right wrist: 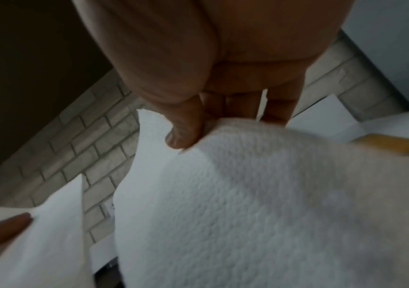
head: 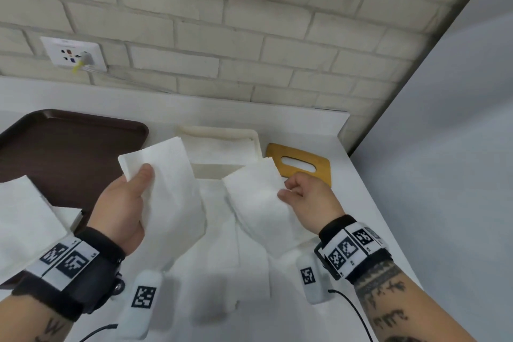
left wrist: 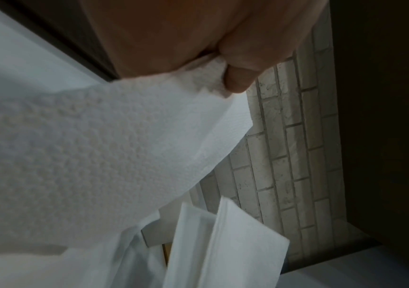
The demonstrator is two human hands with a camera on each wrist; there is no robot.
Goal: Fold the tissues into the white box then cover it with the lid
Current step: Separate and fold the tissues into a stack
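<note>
A white tissue is raised in my left hand, thumb pinching its upper left corner; the left wrist view shows that pinch on the tissue. My right hand pinches the right edge of a second white tissue, seen close up as tissue under the thumb. Both sheets hang down to more tissue lying on the counter in front of me. Behind them stands the open white box with tissue inside. The wooden lid with its slot lies flat right of the box.
A dark brown tray sits at the left with a stack of tissues over its near edge. A brick wall with a socket rises behind the white counter, whose right edge runs diagonally.
</note>
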